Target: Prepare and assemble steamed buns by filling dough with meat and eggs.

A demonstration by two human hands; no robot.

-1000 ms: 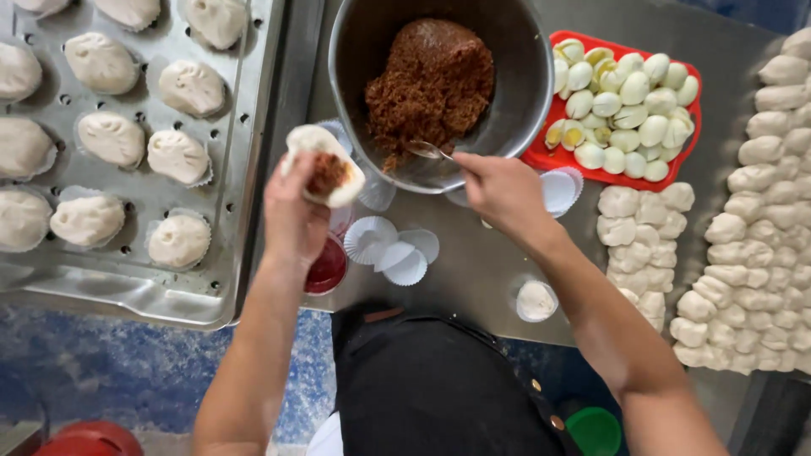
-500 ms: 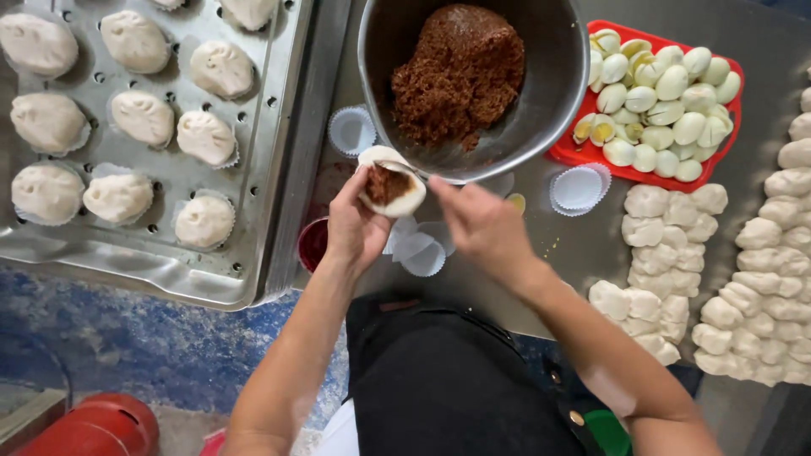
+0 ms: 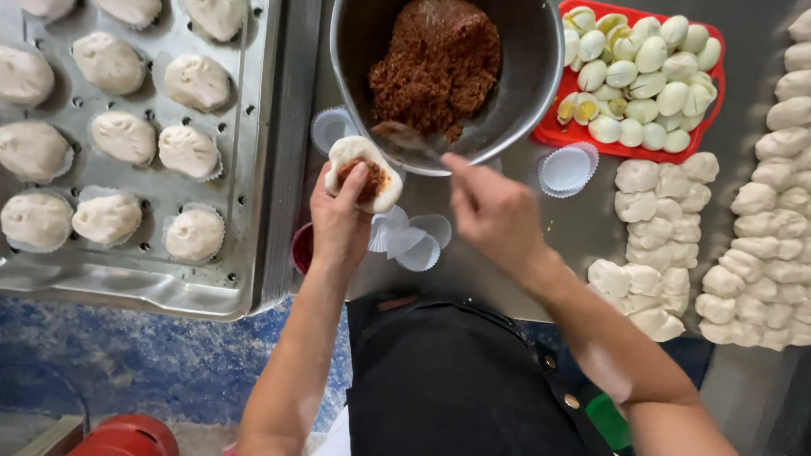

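Note:
My left hand (image 3: 340, 221) cups a flattened round of white dough (image 3: 363, 173) with a lump of brown filling on it, the thumb pressing on the filling. My right hand (image 3: 494, 213) grips a metal spoon (image 3: 401, 135) whose bowl reaches over the rim of a steel bowl (image 3: 524, 93) into the brown minced filling (image 3: 439, 63). Both hands are just below the bowl's near rim, close together.
A perforated metal tray (image 3: 253, 169) on the left holds several filled buns in paper cups. A red tray (image 3: 557, 133) of halved boiled eggs sits right of the bowl. Raw dough pieces (image 3: 667, 211) lie in rows at the right. Loose white paper cups (image 3: 410, 236) lie under the hands.
My right hand has moved from over the dough in my left hand back up to the bowl, the spoon now dipping into the filling. The left thumb presses the filling.

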